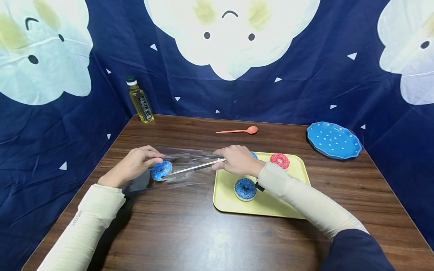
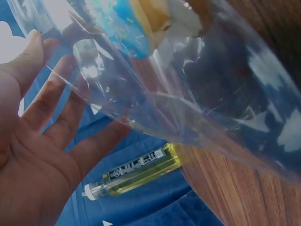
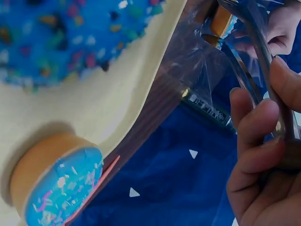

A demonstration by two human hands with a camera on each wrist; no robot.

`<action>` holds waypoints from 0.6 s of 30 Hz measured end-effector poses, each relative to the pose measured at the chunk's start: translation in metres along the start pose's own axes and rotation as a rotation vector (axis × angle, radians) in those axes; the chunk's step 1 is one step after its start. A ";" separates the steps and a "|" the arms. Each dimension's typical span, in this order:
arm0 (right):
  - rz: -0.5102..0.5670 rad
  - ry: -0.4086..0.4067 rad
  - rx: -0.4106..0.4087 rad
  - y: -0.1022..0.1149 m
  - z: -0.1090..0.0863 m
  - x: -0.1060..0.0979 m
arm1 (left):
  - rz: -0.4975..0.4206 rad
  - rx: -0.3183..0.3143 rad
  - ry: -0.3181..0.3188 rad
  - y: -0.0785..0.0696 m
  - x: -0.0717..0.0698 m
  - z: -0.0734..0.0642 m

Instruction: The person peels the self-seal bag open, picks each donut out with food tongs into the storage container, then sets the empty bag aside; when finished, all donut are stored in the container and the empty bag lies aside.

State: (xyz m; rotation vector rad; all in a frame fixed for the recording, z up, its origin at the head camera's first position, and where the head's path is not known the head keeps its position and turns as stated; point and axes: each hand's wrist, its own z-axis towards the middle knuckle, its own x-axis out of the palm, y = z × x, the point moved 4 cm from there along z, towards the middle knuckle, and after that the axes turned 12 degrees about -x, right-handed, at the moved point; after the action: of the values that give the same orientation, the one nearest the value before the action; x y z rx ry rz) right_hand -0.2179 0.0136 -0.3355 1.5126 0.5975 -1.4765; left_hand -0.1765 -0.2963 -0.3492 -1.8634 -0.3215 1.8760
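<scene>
My left hand (image 1: pixel 133 164) pinches the edge of a clear plastic bag (image 2: pixel 211 94), thumb on one side and fingers behind the film. Inside the bag's mouth is a blue-iced donut (image 1: pixel 161 171) with sprinkles, beside the left fingertips. My right hand (image 1: pixel 239 160) grips metal tongs (image 1: pixel 193 167) near their joined end, over the left side of a yellow tray (image 1: pixel 223 203). The tongs (image 3: pixel 258 42) reach left into the bag, their tips at the donut. On the tray lie a dark blue donut (image 1: pixel 245 189), a red donut (image 1: pixel 279 160) and another blue donut (image 1: pixel 254 154), mostly hidden by the right hand.
An orange spoon (image 1: pixel 240 130) lies behind the tray on the wooden table (image 1: pixel 190 241). A bottle of yellow oil (image 1: pixel 141 102) stands at the back left corner. At the back right is a blue dotted plate (image 1: pixel 333 140). Blue cloth (image 1: pixel 203 94) hangs around the table.
</scene>
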 end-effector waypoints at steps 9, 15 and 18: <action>0.019 0.032 -0.008 0.007 0.008 0.008 | -0.008 0.005 0.027 -0.004 -0.002 0.002; 0.031 0.049 -0.023 0.012 0.022 0.014 | 0.005 0.007 0.007 -0.003 0.001 0.003; 0.026 0.055 -0.033 0.015 0.025 0.016 | 0.016 0.011 0.003 -0.003 0.003 0.003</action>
State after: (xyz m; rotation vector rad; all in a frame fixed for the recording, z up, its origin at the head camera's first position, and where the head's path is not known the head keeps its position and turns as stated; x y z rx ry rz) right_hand -0.2155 -0.0189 -0.3432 1.5341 0.6300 -1.4026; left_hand -0.1786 -0.2922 -0.3506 -1.8665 -0.2952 1.8815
